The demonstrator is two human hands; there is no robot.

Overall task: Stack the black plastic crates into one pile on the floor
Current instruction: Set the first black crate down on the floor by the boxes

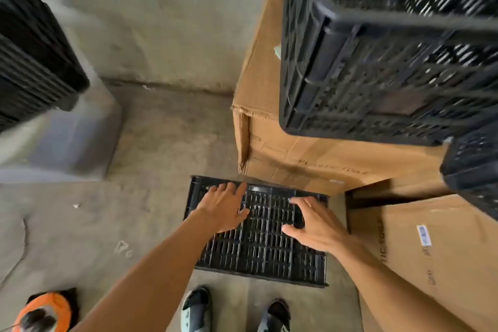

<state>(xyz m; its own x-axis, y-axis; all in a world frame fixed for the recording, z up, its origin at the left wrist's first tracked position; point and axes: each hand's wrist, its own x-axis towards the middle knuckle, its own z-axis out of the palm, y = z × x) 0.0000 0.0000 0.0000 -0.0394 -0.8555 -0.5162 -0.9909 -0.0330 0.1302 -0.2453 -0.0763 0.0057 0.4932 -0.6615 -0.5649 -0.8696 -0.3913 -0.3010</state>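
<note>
A black plastic crate [266, 248] sits on the concrete floor just ahead of my feet, its slatted bottom seen from above. My left hand [225, 205] hovers over its far left part, fingers spread. My right hand [315, 219] hovers over its right part, fingers curled and apart. Neither hand grips anything. Another black crate [377, 62] rests on a cardboard box at the upper right. The corner of one more black crate [477, 170] shows at the right edge. A dark pile of black crates [29, 62] stands at the left edge, blurred.
Two brown cardboard boxes, one [296, 153] behind the floor crate and one [436, 250] to its right, hem it in. A grey concrete block [67, 143] stands at the left. An orange and black object [45, 310] lies at the bottom left. A grey wall closes the back.
</note>
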